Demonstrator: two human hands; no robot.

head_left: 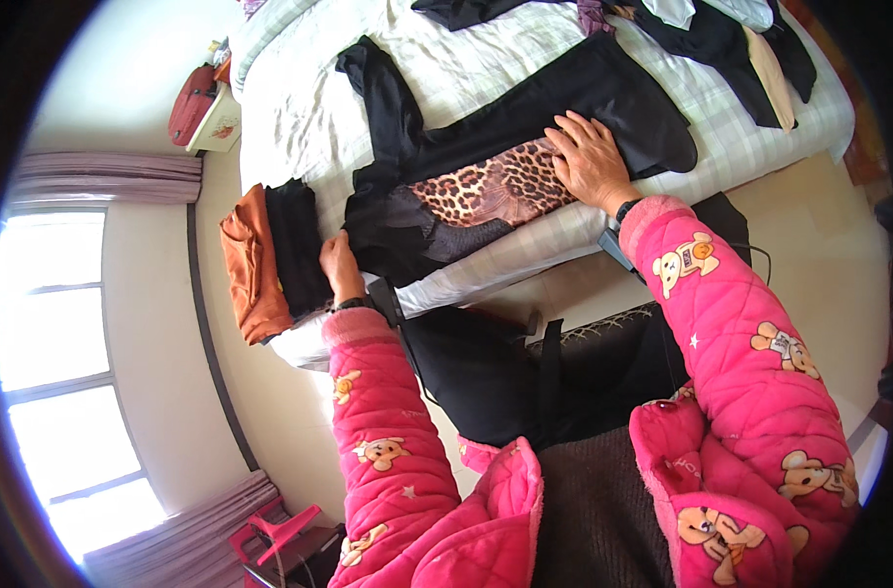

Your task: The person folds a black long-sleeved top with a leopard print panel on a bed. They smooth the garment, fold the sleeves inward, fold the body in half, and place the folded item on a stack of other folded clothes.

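A black long-sleeved garment (466, 122) lies spread across the bed, one sleeve stretched toward the far side. Its near part is a leopard-print panel (494, 186) beside dark, sheer-looking fabric. My right hand (592, 162) rests flat, fingers spread, where the leopard print meets the black cloth. At the garment's left end, my left hand (342, 268) is closed at the edge of the black fabric; its fingertips are partly hidden. Just left of it sit a folded black garment (297, 245) and a folded orange-brown garment (257, 265), side by side.
The bed (299, 118) has a pale checked cover. More clothes (731, 59), black, white and beige, lie at its far right. A dark chair-like object (486, 363) stands between me and the bed. A bright window (64, 343) is at left, a pink stool (275, 529) lower left.
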